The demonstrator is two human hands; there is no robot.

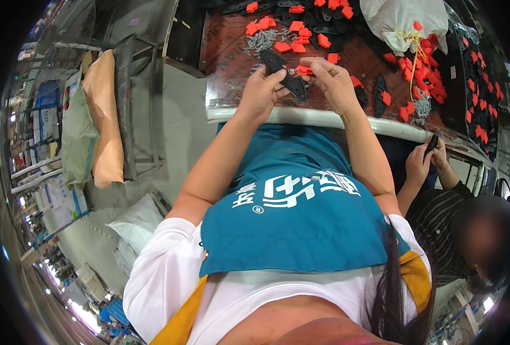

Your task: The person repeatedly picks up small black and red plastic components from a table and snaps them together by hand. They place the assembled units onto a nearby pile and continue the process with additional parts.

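Observation:
My left hand (pixel 259 94) is closed on a long black plastic part (pixel 292 86), which it holds at a slant over the near edge of the work table. Just to the right of it, my right hand (pixel 336 86) pinches a small red plastic tab (pixel 305 70) between thumb and fingers. A small pale bit shows between the tab and the black part; whether they touch I cannot tell. Beyond my hands lie loose red tabs (pixel 298 47), a heap of grey screws (pixel 262 41) and more black parts (pixel 324 27).
A white sack (pixel 407 20) and a large pile of red tabs (pixel 424 72) with yellow string are at the right. A co-worker's hands (pixel 424 161) hold a dark piece there. A padded white edge (pixel 318 115) lines the table. Sacks (pixel 106 126) lean at the left.

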